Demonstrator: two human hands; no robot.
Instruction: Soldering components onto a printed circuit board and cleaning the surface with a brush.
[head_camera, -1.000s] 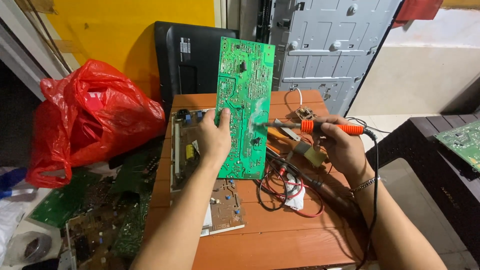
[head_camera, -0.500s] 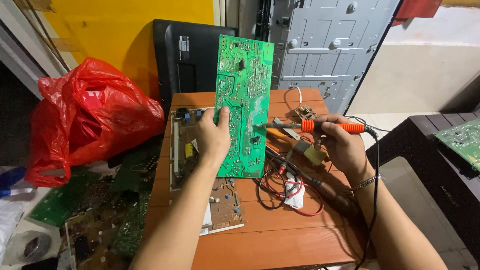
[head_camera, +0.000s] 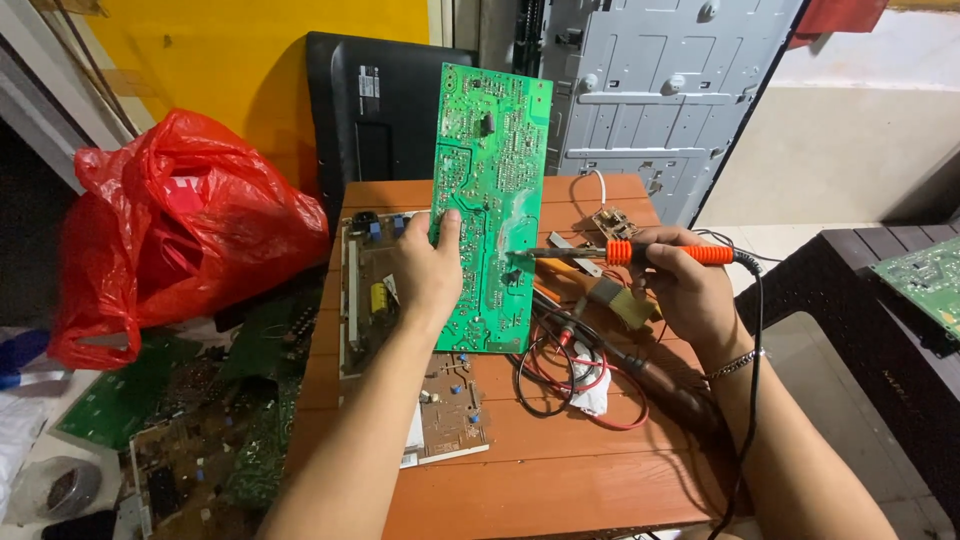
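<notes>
Holding a green circuit board (head_camera: 490, 205) upright over the table's (head_camera: 560, 470) far half, the left hand (head_camera: 425, 275) clamps its lower left edge. The right hand (head_camera: 685, 290) is closed around an orange-handled soldering iron (head_camera: 640, 254), tip at the board's solder side. Judged step: working a joint; next calls for a steady tip on one pad.

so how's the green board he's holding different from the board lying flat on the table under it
The green circuit board is held upright by the left hand, solder side toward the camera, with the soldering iron in the right hand tipped at it. The brownish board lies flat on the wooden table, untouched, component side up with small blue parts showing. It also looks smaller. Both are bare circuit boards.
</notes>
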